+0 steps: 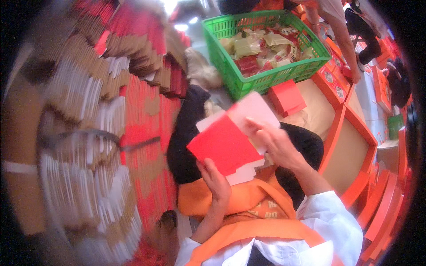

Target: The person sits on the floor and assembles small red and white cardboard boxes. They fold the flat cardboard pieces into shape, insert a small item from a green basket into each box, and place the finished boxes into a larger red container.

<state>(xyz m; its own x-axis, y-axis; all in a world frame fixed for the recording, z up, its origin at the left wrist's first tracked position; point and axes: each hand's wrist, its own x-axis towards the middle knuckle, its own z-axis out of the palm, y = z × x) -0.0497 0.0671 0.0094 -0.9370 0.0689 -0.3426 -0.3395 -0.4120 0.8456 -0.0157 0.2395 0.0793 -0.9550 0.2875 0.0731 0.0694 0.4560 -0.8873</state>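
A partly folded carton (224, 148), red outside with white inner flaps, is held tilted above my lap. My left hand (216, 179) grips its lower edge, thumb on the red face and the other fingers mostly hidden behind. My right hand (277, 146) lies against the raised white flap (255, 111) at the far right side, its fingers stretched out and slightly blurred. Smaller white tabs (246, 172) stick out of the carton's near edge. A closed red box (287, 96) stands past my right hand, beside the green crate.
A green plastic crate (284, 68) holds wrapped packets (266, 46). Dense stacks of flat red, white and brown cartons (142, 133) fill the left. Open orange-rimmed trays or boxes (350, 146) lie at the right. Another person's arm (339, 31) reaches down at the far right.
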